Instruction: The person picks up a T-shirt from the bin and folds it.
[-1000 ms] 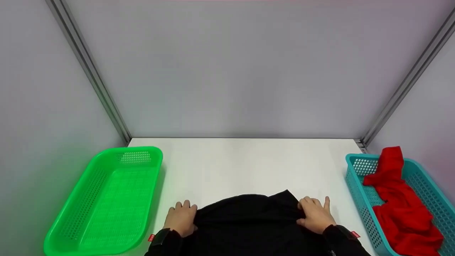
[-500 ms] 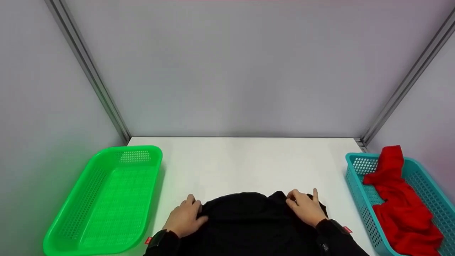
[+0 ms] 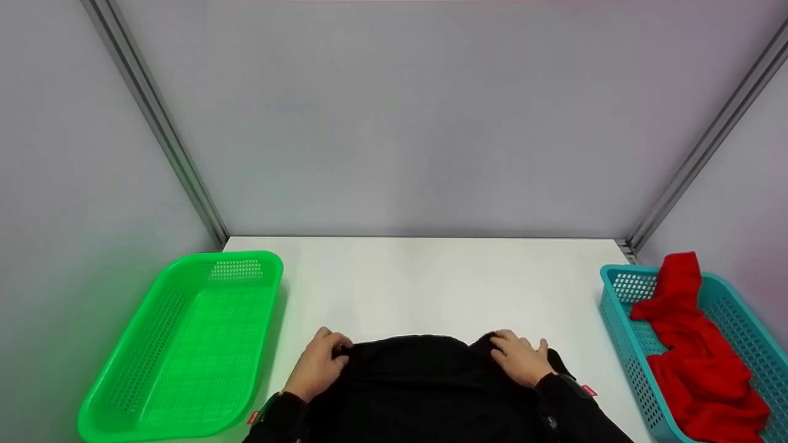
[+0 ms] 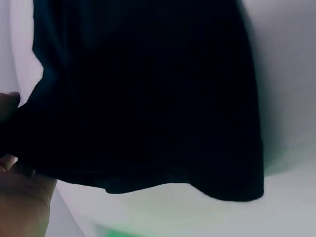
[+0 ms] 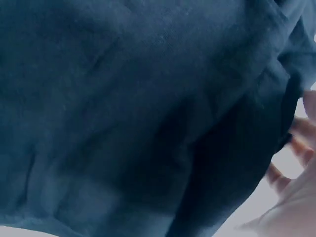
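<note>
A black cloth (image 3: 418, 381), perhaps a garment, lies spread over the near middle of the white table, running down towards the person. Its lower part merges with the black sleeves in the head view. My left hand (image 3: 319, 363) pinches the cloth's far left corner; in the left wrist view the thumb and fingers of the left hand (image 4: 24, 202) close over its edge. On the other side, my right hand (image 3: 520, 358) touches the far right edge with fingers spread. Seen from the right wrist, the right hand (image 5: 291, 197) has fairly straight fingers at the folded edge.
At the left stands a green plastic basket (image 3: 271, 307) with perforated sides. A teal basket (image 3: 619, 332) at the right holds a crumpled red cloth (image 3: 702, 363). Grey walls border the white table (image 3: 418, 283) at the back and sides.
The right hand has shifted left along the cloth's far edge, leaving a flap of cloth outside it. The left hand loosened, then took hold of the left corner again.
</note>
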A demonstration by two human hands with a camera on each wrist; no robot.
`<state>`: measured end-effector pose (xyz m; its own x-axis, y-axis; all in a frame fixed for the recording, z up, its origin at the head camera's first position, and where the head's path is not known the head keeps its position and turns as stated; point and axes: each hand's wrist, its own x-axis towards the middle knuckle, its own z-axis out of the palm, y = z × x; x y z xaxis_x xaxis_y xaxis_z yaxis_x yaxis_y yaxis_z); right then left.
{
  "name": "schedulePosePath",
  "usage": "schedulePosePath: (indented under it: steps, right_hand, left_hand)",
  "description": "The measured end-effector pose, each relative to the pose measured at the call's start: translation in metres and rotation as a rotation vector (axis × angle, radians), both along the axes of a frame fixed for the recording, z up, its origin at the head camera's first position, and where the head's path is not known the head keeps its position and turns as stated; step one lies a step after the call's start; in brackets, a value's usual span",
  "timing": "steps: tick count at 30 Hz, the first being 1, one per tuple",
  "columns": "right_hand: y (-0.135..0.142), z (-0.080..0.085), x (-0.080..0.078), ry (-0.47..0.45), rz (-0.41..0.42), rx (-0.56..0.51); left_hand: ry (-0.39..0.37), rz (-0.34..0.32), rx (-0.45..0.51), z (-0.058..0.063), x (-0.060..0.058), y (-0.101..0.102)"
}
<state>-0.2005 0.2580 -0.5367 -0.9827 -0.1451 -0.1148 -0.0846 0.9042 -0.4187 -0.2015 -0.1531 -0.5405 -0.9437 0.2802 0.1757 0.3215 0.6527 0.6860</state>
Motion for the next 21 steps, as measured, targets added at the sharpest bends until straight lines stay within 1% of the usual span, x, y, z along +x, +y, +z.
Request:
schedulePosePath:
  steps: [2, 4, 8, 11, 13, 17, 19, 21]
  right_hand:
    - [0.001, 0.0, -0.002, 0.085, -0.02, -0.079]
    - [0.001, 0.003, -0.004, 0.199, -0.046, -0.167]
    - [0.003, 0.013, -0.011, 0.428, -0.065, -0.34]
    - [0.004, 0.025, -0.014, 0.546, -0.067, -0.431]
    - [0.003, 0.032, -0.016, 0.588, -0.072, -0.455]
    - [0.002, 0.039, -0.017, 0.574, -0.083, -0.432]
    - [0.003, 0.038, -0.016, 0.568, -0.062, -0.391]
    - [0.005, 0.036, -0.014, 0.576, -0.003, -0.349]
  left_hand:
    - [0.011, 0.002, 0.019, 0.001, -0.001, -0.001]
    - [0.047, 0.014, 0.029, 0.002, -0.002, -0.002]
    - [0.121, 0.073, 0.046, 0.008, -0.003, -0.004]
    - [0.143, 0.127, 0.06, 0.013, -0.005, -0.006]
    - [0.144, 0.163, 0.073, 0.016, -0.006, -0.007]
    - [0.134, 0.224, 0.095, 0.02, -0.008, -0.01]
    - [0.159, 0.226, 0.086, 0.02, -0.009, -0.011]
    - [0.183, 0.212, 0.065, 0.019, -0.008, -0.013]
